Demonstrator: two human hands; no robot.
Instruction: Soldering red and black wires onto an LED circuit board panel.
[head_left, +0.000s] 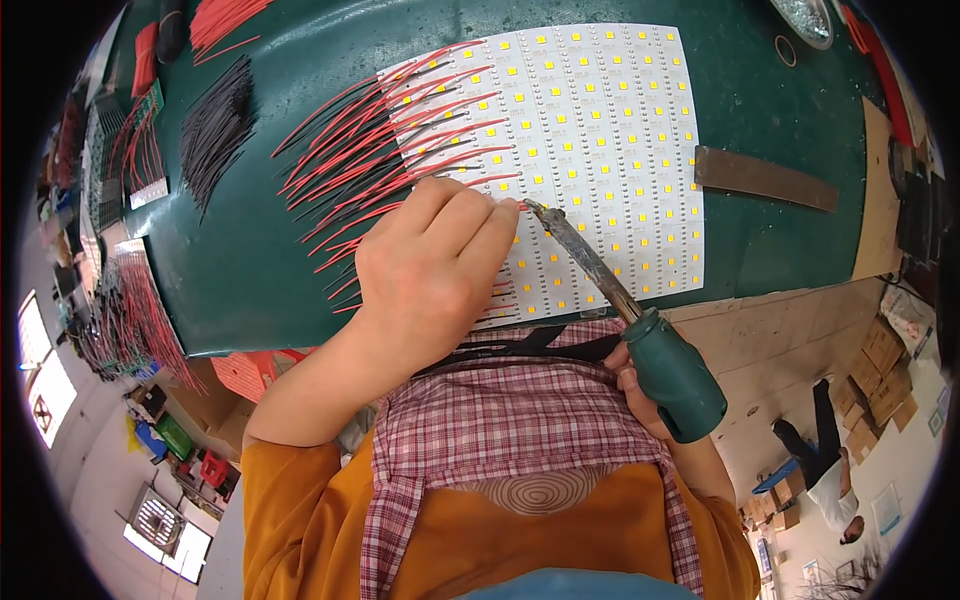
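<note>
A white LED circuit board dotted with yellow LEDs lies on the green table mat. Rows of red and black wires lie over its left part, ends fanning out to the left. My left hand rests over the board's left part, thumb and finger pinched on a red wire whose tip shows just past them. My right hand, partly hidden behind the green handle, grips a soldering iron. The iron's dark tip touches down close to my left fingertips, at the wire's end.
Loose black wires and red wires lie left of the board. Finished-looking wired strips sit at the table's left edge. A brown metal bar overlaps the board's right edge; a metal dish stands far right. Another person is in the background.
</note>
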